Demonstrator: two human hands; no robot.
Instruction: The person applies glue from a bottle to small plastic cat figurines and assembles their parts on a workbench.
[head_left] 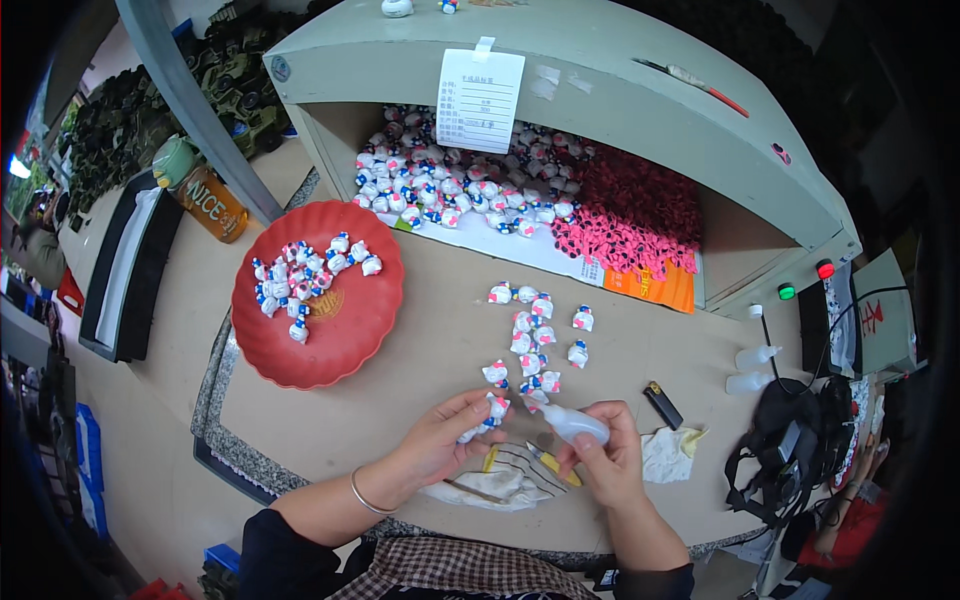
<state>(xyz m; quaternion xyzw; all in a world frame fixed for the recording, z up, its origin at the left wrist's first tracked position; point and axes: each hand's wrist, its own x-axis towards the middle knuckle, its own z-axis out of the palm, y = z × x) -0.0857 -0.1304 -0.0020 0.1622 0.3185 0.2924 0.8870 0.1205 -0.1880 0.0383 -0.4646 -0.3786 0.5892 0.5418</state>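
My left hand [445, 440] holds a small white toy figure [487, 415] with pink and blue marks between thumb and fingers. My right hand [605, 460] grips a small translucent squeeze bottle [575, 424], its nozzle pointing left at the figure. Just above my hands, several more small figures [535, 345] lie loose on the tan worktop [430, 330]. A red round tray [330, 340] at the left holds several of the same figures [305, 275].
A grey open-fronted box [620, 90] at the back holds a heap of figures [455, 185] and a pile of pink bows [630, 215]. Rags [670, 455], a black lighter [662, 404], two spare bottles [752, 368], an orange bottle [212, 203] and a black bag [790, 440] lie around.
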